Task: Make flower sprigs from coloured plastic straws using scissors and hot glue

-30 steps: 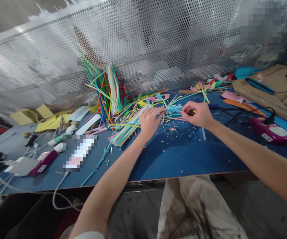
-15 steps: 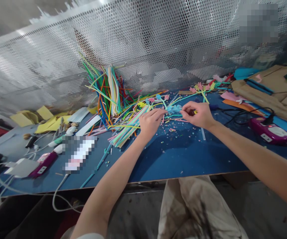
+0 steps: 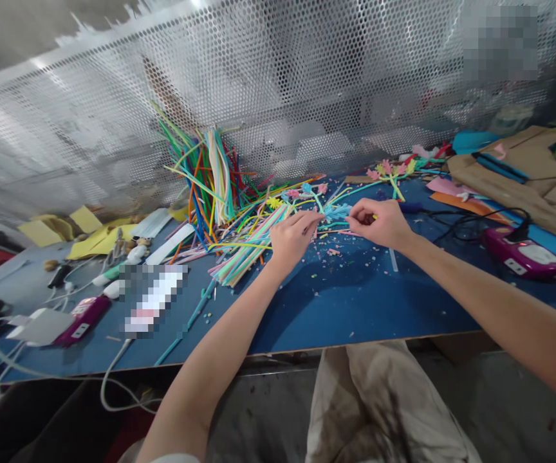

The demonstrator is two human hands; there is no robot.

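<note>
A light-blue fuzzy pipe-cleaner piece [image 3: 336,211], bunched like petals, is held between my hands just over the table. My left hand [image 3: 293,239] pinches its left end, thumb and fingers pressed together. The fingers of my right hand [image 3: 381,224] are closed in a pinch at its right end. A small yellow bit shows at the right fingers; I cannot tell what it is. Under and behind my left hand lies a bundle of pastel pipe cleaners [image 3: 239,262]. Just beyond the blue piece are small pink and blue pipe-cleaner flowers [image 3: 307,189].
Upright pipe cleaners [image 3: 217,180] stand against a perforated metal panel [image 3: 326,83]. Scraps litter the blue table [image 3: 336,308]. Purple power strips [image 3: 524,254] with cables lie at both sides. Brown paper [image 3: 514,164] is at the right, yellow sheets [image 3: 99,241] at the left.
My right hand has shifted slightly left, toward the blue piece. My left hand stays nearly where it was, still pinching.
</note>
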